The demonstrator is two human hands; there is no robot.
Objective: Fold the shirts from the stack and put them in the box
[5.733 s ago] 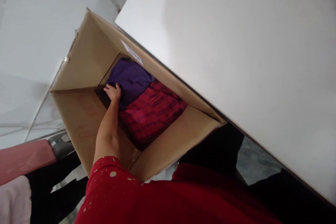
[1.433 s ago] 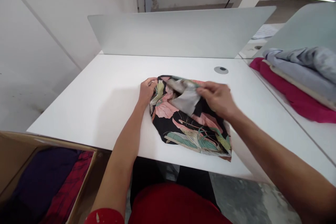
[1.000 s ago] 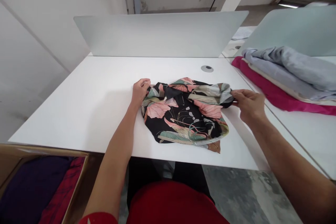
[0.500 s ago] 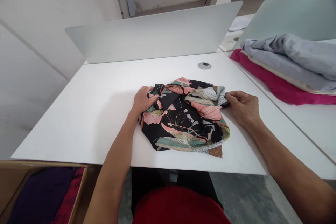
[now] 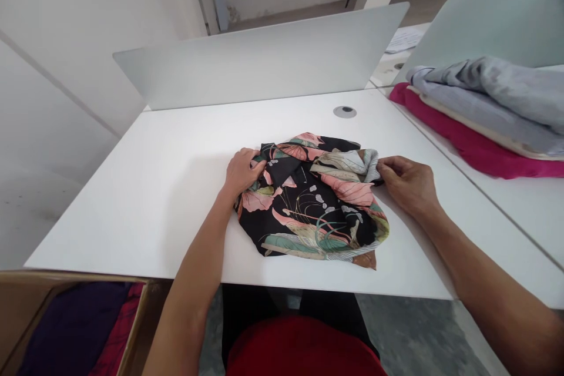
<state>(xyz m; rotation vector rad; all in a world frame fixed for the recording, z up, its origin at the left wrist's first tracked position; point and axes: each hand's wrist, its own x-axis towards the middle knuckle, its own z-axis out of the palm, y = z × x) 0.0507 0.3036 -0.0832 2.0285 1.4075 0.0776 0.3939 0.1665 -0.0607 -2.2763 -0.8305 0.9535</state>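
A black garment with pink, green and cream floral print lies bunched on the white table in front of me. It looks like a shirt, though its folds hide the full shape. My left hand grips its upper left edge, with the thumb over the cloth and fingers curled around it. At the opposite side, my right hand pinches the rolled striped edge between thumb and fingers.
Folded grey cloth lies over magenta cloth at the right. A frosted divider stands along the back, near a round cable hole. Below left, a cardboard box holds dark purple cloth and red plaid cloth.
Both hands keep their grip and the garment lies nearly as before. The whole view has shifted very slightly.
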